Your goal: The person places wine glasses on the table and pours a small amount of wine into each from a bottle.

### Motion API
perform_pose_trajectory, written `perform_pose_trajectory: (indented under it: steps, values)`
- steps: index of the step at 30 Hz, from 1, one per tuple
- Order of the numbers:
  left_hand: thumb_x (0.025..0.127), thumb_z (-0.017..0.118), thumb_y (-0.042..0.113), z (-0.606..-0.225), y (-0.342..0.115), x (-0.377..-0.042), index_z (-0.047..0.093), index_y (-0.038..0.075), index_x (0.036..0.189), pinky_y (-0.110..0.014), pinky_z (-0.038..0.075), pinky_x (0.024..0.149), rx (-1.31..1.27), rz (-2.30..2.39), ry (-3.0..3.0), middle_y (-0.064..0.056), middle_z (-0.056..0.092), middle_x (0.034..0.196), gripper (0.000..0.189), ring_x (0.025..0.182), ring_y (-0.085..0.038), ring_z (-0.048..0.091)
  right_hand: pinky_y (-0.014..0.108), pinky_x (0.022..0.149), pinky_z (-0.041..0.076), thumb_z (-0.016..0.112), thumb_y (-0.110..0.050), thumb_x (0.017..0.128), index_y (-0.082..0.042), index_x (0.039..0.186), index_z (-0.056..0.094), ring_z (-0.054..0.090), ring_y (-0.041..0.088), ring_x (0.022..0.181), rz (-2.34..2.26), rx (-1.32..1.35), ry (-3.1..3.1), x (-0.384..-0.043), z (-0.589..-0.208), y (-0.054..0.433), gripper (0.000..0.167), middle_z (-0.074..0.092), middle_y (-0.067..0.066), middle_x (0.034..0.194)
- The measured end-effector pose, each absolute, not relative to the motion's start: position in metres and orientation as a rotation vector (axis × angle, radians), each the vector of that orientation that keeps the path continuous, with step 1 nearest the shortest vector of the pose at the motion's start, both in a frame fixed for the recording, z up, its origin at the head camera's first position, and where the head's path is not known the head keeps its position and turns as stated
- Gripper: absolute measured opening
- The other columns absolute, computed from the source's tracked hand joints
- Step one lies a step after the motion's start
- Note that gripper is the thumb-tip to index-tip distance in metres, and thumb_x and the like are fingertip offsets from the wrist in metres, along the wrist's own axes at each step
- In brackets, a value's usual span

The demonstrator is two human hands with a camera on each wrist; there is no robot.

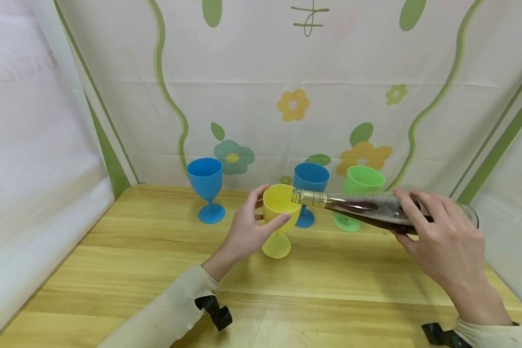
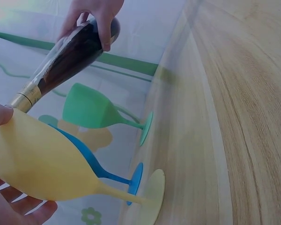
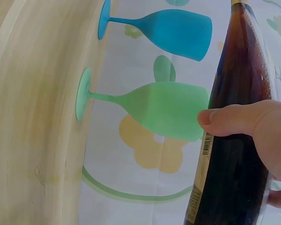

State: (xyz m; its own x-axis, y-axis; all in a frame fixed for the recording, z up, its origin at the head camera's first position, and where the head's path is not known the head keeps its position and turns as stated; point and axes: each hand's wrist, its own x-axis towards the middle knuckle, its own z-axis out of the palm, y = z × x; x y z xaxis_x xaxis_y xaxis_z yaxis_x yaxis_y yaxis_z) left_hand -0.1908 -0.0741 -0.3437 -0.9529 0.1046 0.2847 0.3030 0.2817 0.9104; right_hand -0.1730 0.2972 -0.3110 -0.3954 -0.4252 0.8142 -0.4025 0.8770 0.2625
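A yellow goblet [image 1: 280, 212] stands on the wooden table [image 1: 156, 270]. My left hand [image 1: 248, 229] grips its bowl, thumb on the near side and fingers round the far side; the same goblet [image 2: 42, 161] fills the left wrist view. My right hand [image 1: 439, 237] holds a glass bottle [image 1: 374, 210] of dark liquid, tipped almost level, its gold-foiled neck [image 1: 309, 197] over the yellow rim. In the right wrist view my thumb [image 3: 234, 119] lies across the bottle [image 3: 234, 164].
A blue goblet [image 1: 310, 186] and a green goblet [image 1: 360, 191] stand just behind the bottle. Another blue goblet [image 1: 206, 186] stands apart at the back left. A flowered cloth backdrop [image 1: 287, 96] walls the table on three sides.
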Motion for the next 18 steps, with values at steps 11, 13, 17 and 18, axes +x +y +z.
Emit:
perform_pose_trajectory:
  steps: [11, 13, 17, 18]
  values:
    - [0.093, 0.083, 0.036, -0.3431, -0.0736, -0.1899, 0.040, 0.020, 0.161, -0.049, 0.057, 0.108, -0.384, -1.741, -2.373, -0.002, 0.056, 0.151, 0.082, 0.138, -0.026, 0.055, 0.068, 0.082, 0.054, 0.092, -0.015, 0.049, -0.019, 0.148, 0.063, 0.065, 0.051, 0.113, -0.030, 0.604, -2.023, -0.1728, -0.3114, 0.2974, 0.103, 0.070, 0.022, 0.131]
    - [0.093, 0.083, 0.036, -0.3431, -0.0736, -0.1899, 0.039, 0.020, 0.161, -0.049, 0.057, 0.109, -0.383, -1.741, -2.373, -0.002, 0.056, 0.151, 0.082, 0.138, -0.026, 0.055, 0.069, 0.082, 0.054, 0.092, -0.015, 0.050, -0.019, 0.148, 0.063, 0.065, 0.051, 0.113, -0.033, 0.605, -2.022, -0.1730, -0.3113, 0.2975, 0.103, 0.070, 0.022, 0.131]
    - [0.093, 0.083, 0.036, -0.3432, -0.0739, -0.1902, 0.039, 0.020, 0.161, -0.049, 0.057, 0.109, -0.384, -1.744, -2.375, -0.002, 0.056, 0.151, 0.083, 0.138, -0.026, 0.055, 0.069, 0.081, 0.054, 0.091, -0.016, 0.051, -0.019, 0.148, 0.063, 0.065, 0.052, 0.113, -0.036, 0.607, -2.018, -0.1734, -0.3111, 0.2974, 0.100, 0.070, 0.022, 0.131]
    - [0.093, 0.083, 0.037, -0.3432, -0.0739, -0.1903, 0.039, 0.020, 0.161, -0.049, 0.057, 0.109, -0.384, -1.743, -2.376, -0.002, 0.056, 0.151, 0.083, 0.139, -0.026, 0.055, 0.069, 0.082, 0.053, 0.091, -0.015, 0.052, -0.018, 0.148, 0.063, 0.065, 0.052, 0.113, -0.035, 0.608, -2.018, -0.1734, -0.3110, 0.2974, 0.100, 0.070, 0.022, 0.131]
